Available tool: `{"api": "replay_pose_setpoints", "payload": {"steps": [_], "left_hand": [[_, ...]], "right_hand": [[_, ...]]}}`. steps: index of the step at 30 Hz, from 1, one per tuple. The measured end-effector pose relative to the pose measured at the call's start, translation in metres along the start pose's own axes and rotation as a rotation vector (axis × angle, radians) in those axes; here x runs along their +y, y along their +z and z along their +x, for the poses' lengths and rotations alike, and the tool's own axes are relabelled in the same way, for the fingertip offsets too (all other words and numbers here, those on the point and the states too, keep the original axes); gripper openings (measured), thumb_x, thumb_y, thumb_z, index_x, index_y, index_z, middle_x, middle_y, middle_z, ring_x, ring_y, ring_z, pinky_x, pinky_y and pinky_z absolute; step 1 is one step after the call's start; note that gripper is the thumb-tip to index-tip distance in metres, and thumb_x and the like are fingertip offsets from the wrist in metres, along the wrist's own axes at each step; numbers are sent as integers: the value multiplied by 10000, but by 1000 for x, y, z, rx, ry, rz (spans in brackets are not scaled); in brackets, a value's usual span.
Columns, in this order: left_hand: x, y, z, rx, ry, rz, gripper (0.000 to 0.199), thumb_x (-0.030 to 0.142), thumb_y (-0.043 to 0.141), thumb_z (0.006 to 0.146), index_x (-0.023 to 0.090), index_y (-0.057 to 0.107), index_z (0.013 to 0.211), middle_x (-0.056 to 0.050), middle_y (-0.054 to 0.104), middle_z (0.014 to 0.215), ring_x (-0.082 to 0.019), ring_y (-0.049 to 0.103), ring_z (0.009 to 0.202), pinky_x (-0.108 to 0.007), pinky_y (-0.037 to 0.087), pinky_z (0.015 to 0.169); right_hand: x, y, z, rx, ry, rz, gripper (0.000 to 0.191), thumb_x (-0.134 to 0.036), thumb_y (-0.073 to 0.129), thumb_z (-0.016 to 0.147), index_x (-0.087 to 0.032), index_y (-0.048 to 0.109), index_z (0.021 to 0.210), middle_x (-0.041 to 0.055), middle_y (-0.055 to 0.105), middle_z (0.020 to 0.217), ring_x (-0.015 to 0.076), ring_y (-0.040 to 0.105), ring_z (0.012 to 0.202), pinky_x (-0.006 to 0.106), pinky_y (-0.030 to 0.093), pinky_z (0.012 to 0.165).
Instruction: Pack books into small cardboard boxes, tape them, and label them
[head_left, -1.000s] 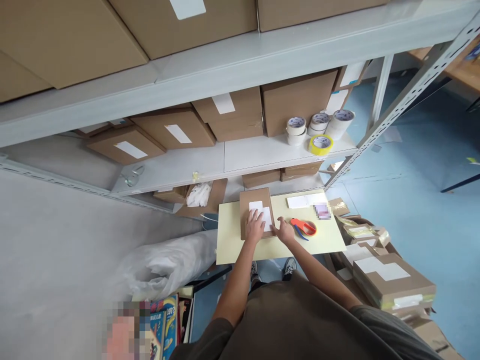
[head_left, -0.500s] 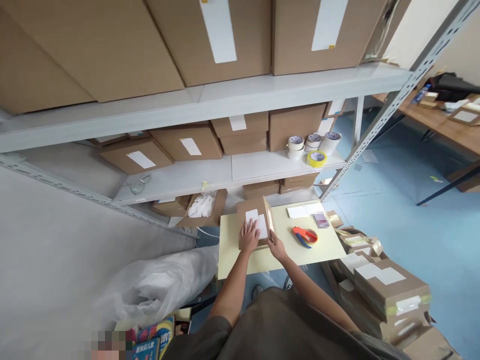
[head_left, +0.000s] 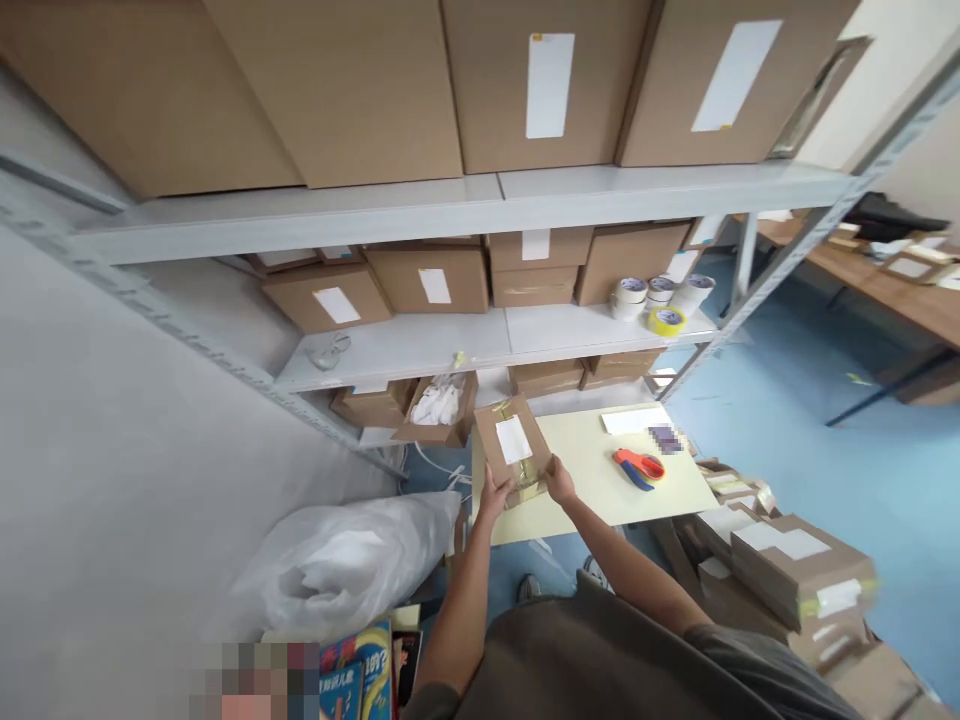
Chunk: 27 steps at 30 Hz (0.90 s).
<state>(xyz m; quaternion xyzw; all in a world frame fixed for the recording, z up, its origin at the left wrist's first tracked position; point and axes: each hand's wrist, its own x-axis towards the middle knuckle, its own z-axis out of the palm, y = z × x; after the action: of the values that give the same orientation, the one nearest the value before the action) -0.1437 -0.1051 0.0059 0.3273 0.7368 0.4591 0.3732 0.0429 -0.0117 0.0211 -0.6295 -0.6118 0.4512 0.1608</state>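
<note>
A small cardboard box (head_left: 537, 438) is held between my two hands over the left part of the pale yellow table (head_left: 585, 500). On its upward face are a white label (head_left: 513, 440) and strips of clear yellowish tape. My left hand (head_left: 493, 494) is closed around the near left corner. At the near right corner, my right hand (head_left: 559, 481) grips the side. The box's underside is hidden. To the right on the table lies an orange-and-blue tool (head_left: 637, 467) resembling a tape dispenser.
Tape rolls (head_left: 666, 321) and boxes stand on the grey shelf (head_left: 420, 345) ahead. An open carton (head_left: 461, 425) of white material sits below. Stacked cartons (head_left: 802, 570) are at right, and a plastic bag (head_left: 352, 550) and books (head_left: 367, 670) at left.
My left hand has moved from flat on top of the box to its near left corner. The box has been turned and shows a different face. My view has shifted left.
</note>
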Motion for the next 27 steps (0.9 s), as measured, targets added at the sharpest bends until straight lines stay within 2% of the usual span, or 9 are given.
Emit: {"api": "replay_pose_setpoints", "payload": {"steps": [3, 7, 9, 12, 16, 20, 23, 27], "left_hand": [[3, 2, -2, -56, 5, -12, 1039, 509, 813, 827, 217, 307, 1686, -183, 656, 1472, -312, 651, 1358, -454, 556, 1100], [15, 11, 4, -161, 57, -43, 1159, 609, 810, 811, 216, 212, 1722, -186, 517, 1620, -332, 581, 1437, -446, 512, 1166], [29, 24, 9, -235, 109, -51, 1193, 615, 824, 806, 224, 179, 1732, -184, 475, 1654, -347, 553, 1461, -466, 486, 1193], [60, 56, 13, -391, 168, -50, 1217, 598, 837, 808, 240, 142, 1740, -166, 448, 1677, -340, 538, 1475, -473, 460, 1217], [108, 119, 1, -645, 259, -38, 1213, 567, 835, 824, 237, 116, 1744, -147, 441, 1686, -314, 518, 1495, -454, 444, 1232], [146, 199, -30, -863, 373, -50, 1124, 507, 809, 862, 261, 153, 1741, -109, 485, 1662, -285, 538, 1479, -454, 432, 1240], [166, 265, -70, -1035, 441, -88, 1087, 446, 826, 845, 252, 223, 1728, -109, 503, 1649, -275, 553, 1465, -444, 426, 1242], [180, 352, -144, -1286, 476, -69, 1041, 391, 816, 854, 233, 260, 1719, -122, 578, 1583, -254, 615, 1398, -417, 470, 1207]], "right_hand": [[-2, -10, -15, 88, -7, 37, 626, -315, 684, 847, -209, 585, 1456, 134, 757, 1269, 321, 714, 1178, 425, 536, 1010], [-2, -41, -39, 195, -87, 141, 591, -348, 728, 844, -248, 619, 1416, 94, 771, 1221, 297, 714, 1106, 421, 541, 992], [2, -63, -51, 260, -110, 206, 603, -340, 738, 851, -274, 606, 1436, 77, 768, 1237, 282, 710, 1097, 415, 538, 1000], [15, -99, -73, 431, -99, 278, 620, -314, 736, 861, -278, 586, 1461, 81, 739, 1324, 284, 686, 1155, 423, 521, 1043], [41, -145, -115, 661, -39, 352, 627, -303, 704, 874, -262, 569, 1484, 92, 698, 1401, 300, 654, 1222, 431, 507, 1067], [78, -190, -161, 878, 42, 420, 638, -360, 697, 869, -249, 569, 1484, 98, 709, 1363, 309, 651, 1208, 417, 506, 1058], [115, -222, -197, 1081, 67, 466, 647, -391, 681, 861, -232, 566, 1478, 109, 683, 1399, 307, 628, 1264, 406, 485, 1100], [179, -258, -253, 1306, 151, 504, 674, -427, 686, 841, -197, 559, 1462, 144, 644, 1436, 318, 600, 1313, 435, 448, 1154]]}}
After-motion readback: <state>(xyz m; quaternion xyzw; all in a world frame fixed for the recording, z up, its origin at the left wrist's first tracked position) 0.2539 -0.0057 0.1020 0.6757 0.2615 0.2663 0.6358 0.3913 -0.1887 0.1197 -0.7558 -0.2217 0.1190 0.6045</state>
